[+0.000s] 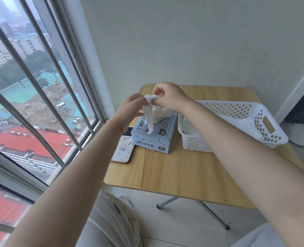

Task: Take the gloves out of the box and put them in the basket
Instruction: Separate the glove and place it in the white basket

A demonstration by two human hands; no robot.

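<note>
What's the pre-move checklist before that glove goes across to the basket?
1. Glove held: ok. Left hand and right hand both pinch the white glove at its top.
2. Glove free of the box: cannot tell. Its lower end hangs in front of the box top, where more gloves bunch at the opening.
3. Basket position: ok. It sits right beside the box on the table.
4. Basket has room: ok. Some white material lies at its near end; the rest looks open.
5. Path to basket: ok. Nothing stands between box and basket.
6. Phone: ok. It lies left of the box, off the path.
</note>
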